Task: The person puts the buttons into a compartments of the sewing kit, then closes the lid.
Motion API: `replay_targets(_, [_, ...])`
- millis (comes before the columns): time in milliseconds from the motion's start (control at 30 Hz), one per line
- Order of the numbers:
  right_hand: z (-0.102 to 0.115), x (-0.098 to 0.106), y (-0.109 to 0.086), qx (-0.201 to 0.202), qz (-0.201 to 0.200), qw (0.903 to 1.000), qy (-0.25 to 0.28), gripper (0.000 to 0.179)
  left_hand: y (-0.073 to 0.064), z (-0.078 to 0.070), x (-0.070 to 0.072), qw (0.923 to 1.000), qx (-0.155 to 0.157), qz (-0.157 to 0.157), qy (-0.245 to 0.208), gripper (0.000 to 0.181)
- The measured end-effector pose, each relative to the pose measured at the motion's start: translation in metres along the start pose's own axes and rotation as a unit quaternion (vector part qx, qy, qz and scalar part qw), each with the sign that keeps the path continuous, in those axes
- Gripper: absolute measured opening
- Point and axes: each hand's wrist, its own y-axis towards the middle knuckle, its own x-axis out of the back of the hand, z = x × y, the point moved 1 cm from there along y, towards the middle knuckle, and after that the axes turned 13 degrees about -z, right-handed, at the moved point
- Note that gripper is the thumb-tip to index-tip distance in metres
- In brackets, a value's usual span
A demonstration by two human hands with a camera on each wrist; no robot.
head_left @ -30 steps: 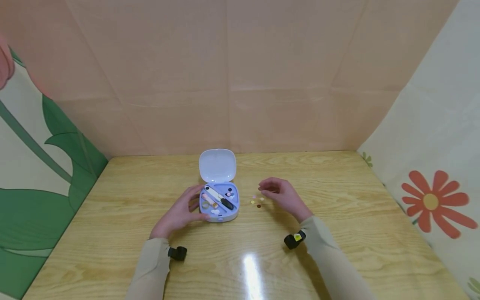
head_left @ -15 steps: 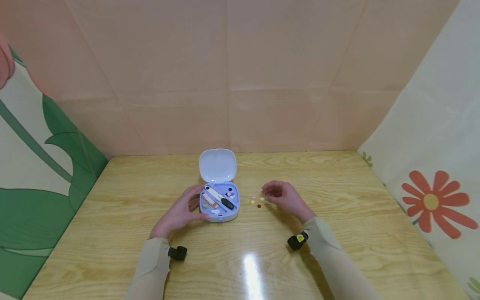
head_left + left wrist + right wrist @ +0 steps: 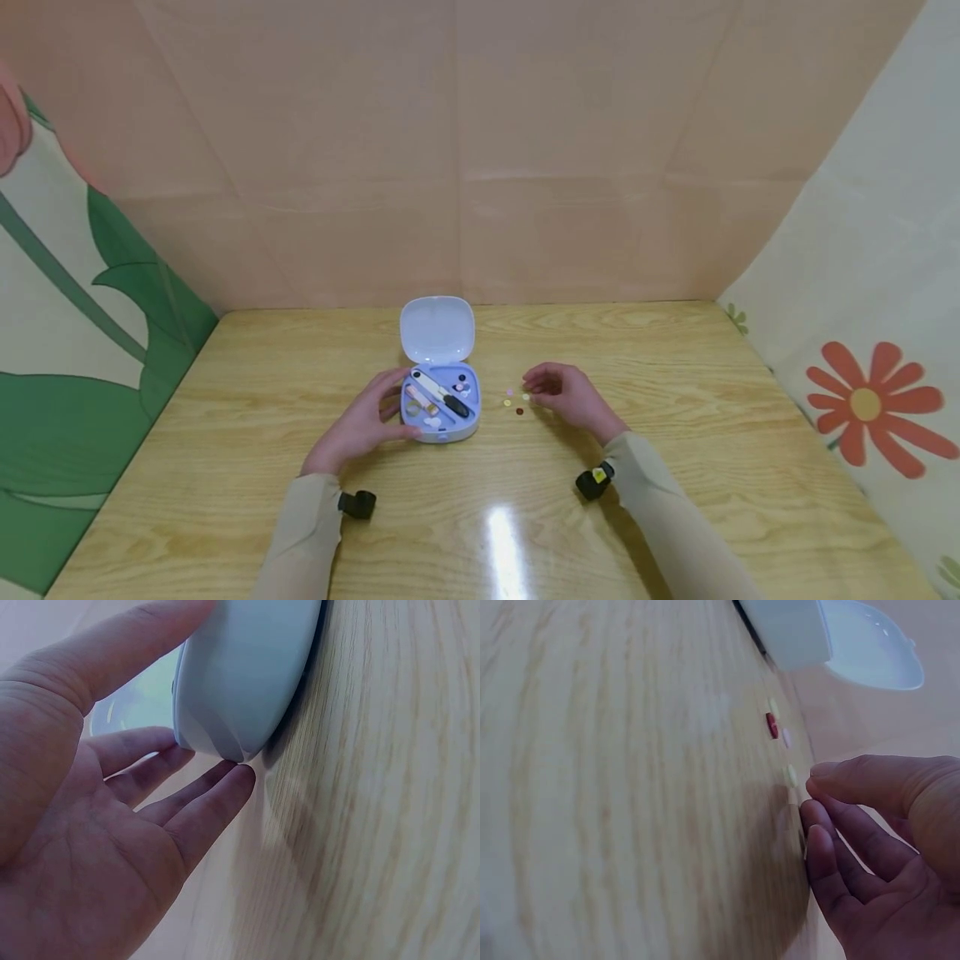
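- Wood-grain counter (image 3: 675, 467) carries everything.
- Pale lilac case (image 3: 440, 406), lid up, sits centre; left hand (image 3: 360, 425) cups its left side, thumb on the near edge, fingers loosely spread round it.
- Right hand (image 3: 570, 392) rests right of the case, fingers curled, tips close; whether they pinch anything cannot be told.
- Small buttons (image 3: 516, 402) lie just left of its fingertips (nearer this hand).
- No legible writing.
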Motion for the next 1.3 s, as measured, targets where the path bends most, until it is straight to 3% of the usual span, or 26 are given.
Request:
replay_targets(133, [-0.011,-0.002,0.004,-0.001,-0.005,0.9999,-0.010,0.026,0.001,0.000,0.001,1.0000,0.002,0.001,0.003,0.088])
replay_targets(400, [-0.007,-0.005,0.004,0.001,-0.012,0.9997,-0.019,0.026,-0.001,-0.004,0.002,1.0000,0.007,0.001,-0.002,0.088])
replay_targets(667, [-0.007,-0.009,0.004,0.000,-0.014,0.9993,-0.034,0.025,-0.004,-0.016,0.002,0.9998,0.014,0.010,-0.005,0.088])
replay_targets(967, [-0.008,-0.010,0.005,-0.003,-0.022,0.9991,-0.036,0.023,-0.001,-0.004,0.002,1.0000,0.004,0.002,-0.002,0.088])
replay_targets(1300, [-0.006,-0.013,0.005,-0.003,-0.030,0.9985,-0.045,0.020,0.000,-0.003,0.003,1.0000,0.006,0.002,0.003,0.089])
